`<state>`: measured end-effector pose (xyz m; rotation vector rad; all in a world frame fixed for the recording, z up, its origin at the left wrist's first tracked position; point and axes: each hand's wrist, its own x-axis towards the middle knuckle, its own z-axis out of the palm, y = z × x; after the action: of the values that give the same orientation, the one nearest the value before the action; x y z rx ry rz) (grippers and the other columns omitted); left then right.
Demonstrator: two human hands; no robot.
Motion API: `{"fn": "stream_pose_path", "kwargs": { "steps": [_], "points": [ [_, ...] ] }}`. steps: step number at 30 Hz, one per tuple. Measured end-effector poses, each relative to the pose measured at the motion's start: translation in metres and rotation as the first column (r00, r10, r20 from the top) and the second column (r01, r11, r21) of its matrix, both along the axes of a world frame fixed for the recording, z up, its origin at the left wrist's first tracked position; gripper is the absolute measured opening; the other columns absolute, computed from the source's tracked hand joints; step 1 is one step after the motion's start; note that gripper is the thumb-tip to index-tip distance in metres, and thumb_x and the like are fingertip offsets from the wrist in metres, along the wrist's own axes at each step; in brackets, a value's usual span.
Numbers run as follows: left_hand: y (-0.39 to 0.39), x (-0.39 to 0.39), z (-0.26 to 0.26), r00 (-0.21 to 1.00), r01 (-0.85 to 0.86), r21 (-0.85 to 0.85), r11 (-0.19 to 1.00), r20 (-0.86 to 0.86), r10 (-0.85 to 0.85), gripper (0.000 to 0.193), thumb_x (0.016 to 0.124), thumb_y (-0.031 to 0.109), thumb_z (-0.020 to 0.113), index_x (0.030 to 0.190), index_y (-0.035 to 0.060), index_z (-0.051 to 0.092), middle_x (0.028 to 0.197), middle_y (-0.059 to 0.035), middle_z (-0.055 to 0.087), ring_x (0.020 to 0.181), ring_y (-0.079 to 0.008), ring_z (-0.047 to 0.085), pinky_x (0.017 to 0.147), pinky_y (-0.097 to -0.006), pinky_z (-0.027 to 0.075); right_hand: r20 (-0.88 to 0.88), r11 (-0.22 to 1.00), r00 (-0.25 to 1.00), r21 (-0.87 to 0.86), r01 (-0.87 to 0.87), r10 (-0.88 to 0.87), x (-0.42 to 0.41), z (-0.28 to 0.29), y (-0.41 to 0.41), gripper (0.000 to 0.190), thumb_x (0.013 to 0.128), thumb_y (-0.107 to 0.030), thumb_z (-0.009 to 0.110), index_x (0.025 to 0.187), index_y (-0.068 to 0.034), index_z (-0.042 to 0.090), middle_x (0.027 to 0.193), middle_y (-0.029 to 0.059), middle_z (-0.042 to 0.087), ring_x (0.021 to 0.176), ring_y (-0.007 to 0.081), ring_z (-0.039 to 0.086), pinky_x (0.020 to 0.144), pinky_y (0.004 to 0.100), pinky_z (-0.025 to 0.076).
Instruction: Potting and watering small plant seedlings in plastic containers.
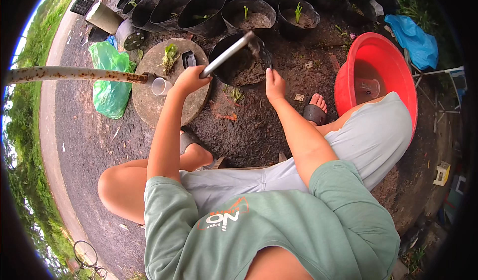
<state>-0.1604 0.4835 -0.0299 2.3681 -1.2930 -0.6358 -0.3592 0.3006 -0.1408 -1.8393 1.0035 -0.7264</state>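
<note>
My left hand (192,80) grips the grey metal handle (226,54) of a small hand tool. Its soil-caked head (254,44) is blurred, so its exact shape cannot be told; it is above a black plastic grow bag (221,79) with loose dark soil (248,72) inside. My right hand (275,85) holds the near right part of the bag's rim. Left of the bag, a round concrete slab (175,110) carries an uprooted leafy seedling (170,58), a small black tray (189,59) and a clear plastic cup (161,87).
A red tub (343,82) at right holds murky water and a clear cup (368,88). Black grow bags with seedlings (298,13) line the back. A rusty pole (78,74) crosses above a green plastic bag (112,100) at left. A blue bag (412,41) lies at far right.
</note>
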Motion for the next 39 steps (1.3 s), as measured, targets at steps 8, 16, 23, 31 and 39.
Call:
{"fn": "stream_pose_path", "kwargs": {
  "steps": [8,16,23,31,39],
  "points": [
    [0.004,0.005,-0.006,0.996,-0.015,0.153,0.988,0.093,0.000,0.026,0.065,0.023,0.061,0.080,0.0014,0.063,0.074,-0.0189,0.061,0.072,-0.0332,0.059,0.068,-0.0391,0.047,-0.053,0.999,0.999,0.040,-0.011,0.013,-0.003,0.002,-0.002,0.044,0.089,-0.041,0.042,0.074,-0.001,0.050,0.064,0.0215,0.053,0.065,0.0422,0.051,0.055,0.0440,0.038],
    [-0.008,-0.004,0.012,1.000,-0.023,0.058,0.998,0.005,0.022,0.026,0.067,0.024,0.062,0.082,0.0027,0.064,0.073,-0.0173,0.061,0.070,-0.0309,0.060,0.067,-0.0379,0.047,0.009,0.999,1.000,0.047,-0.022,0.022,-0.001,0.004,0.002,0.044,0.089,-0.042,0.041,0.075,-0.001,0.051,0.065,0.0215,0.053,0.065,0.0419,0.051,0.056,0.0432,0.039],
    [-0.016,-0.011,0.012,0.981,0.006,0.223,0.975,0.189,-0.049,0.027,0.066,0.026,0.063,0.078,0.0011,0.063,0.070,-0.0179,0.060,0.069,-0.0318,0.060,0.066,-0.0385,0.047,-0.044,0.996,0.998,0.080,-0.030,0.033,-0.004,0.004,-0.001,0.045,0.089,-0.042,0.040,0.077,-0.001,0.051,0.067,0.0219,0.054,0.066,0.0418,0.051,0.057,0.0430,0.039],
    [-0.024,-0.019,0.004,1.000,-0.016,-0.052,0.999,-0.002,0.015,0.024,0.070,0.023,0.061,0.079,0.0009,0.062,0.068,-0.0181,0.059,0.065,-0.0307,0.059,0.064,-0.0377,0.046,-0.013,0.997,0.999,0.049,-0.052,0.052,-0.003,0.002,-0.001,0.043,0.089,-0.040,0.040,0.075,0.000,0.050,0.067,0.0221,0.053,0.067,0.0418,0.051,0.057,0.0431,0.039],
    [-0.015,-0.013,-0.004,0.985,0.006,0.271,0.963,0.163,-0.052,0.026,0.067,0.024,0.061,0.085,0.0056,0.064,0.079,-0.0151,0.063,0.078,-0.0298,0.061,0.074,-0.0382,0.048,0.006,0.989,0.996,0.120,-0.085,0.085,-0.005,-0.004,-0.006,0.043,0.089,-0.040,0.040,0.075,0.000,0.049,0.068,0.0223,0.053,0.067,0.0419,0.051,0.057,0.0429,0.038]
  ]
}}
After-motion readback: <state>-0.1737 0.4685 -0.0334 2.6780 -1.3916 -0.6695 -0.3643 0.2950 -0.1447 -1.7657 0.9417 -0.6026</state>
